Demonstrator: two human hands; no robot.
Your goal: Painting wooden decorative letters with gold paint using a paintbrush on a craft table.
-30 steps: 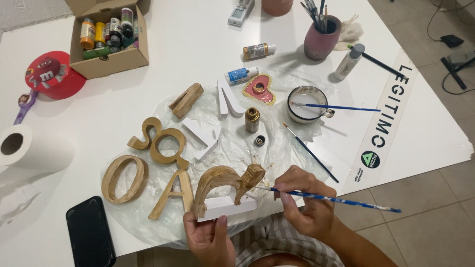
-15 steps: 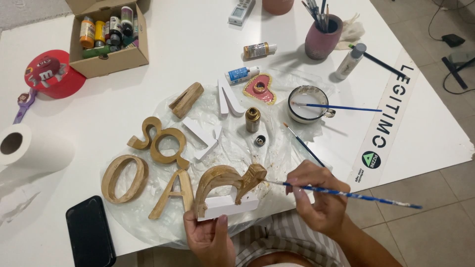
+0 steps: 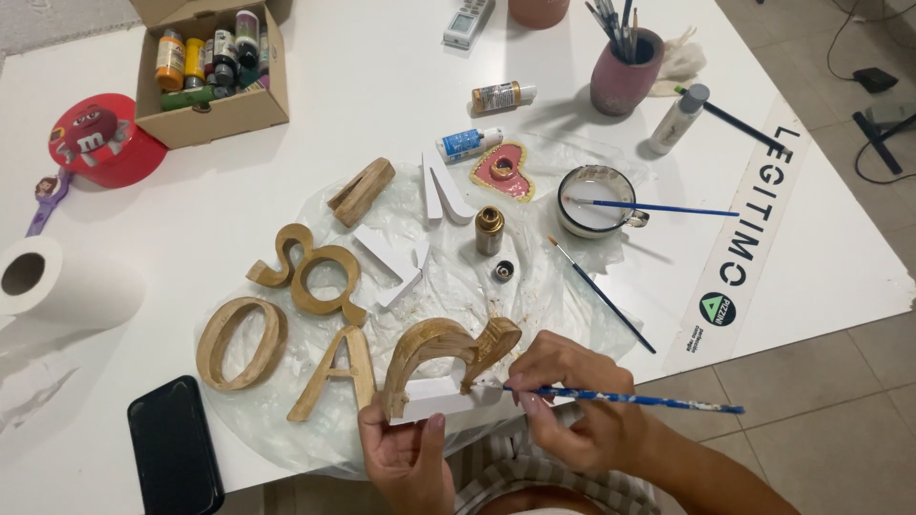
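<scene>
White table (image 3: 382,105), right hand (image 3: 572,410) gripping paintbrush (image 3: 630,399)

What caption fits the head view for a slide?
Left hand steadies a gold-painted arched wooden letter; right hand holds a blue-handled paintbrush to it.

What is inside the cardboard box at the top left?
The cardboard box holds small paint bottles, upright and lying, with orange, yellow, green and dark caps. The box floor and anything beneath the bottles is covered.
</scene>
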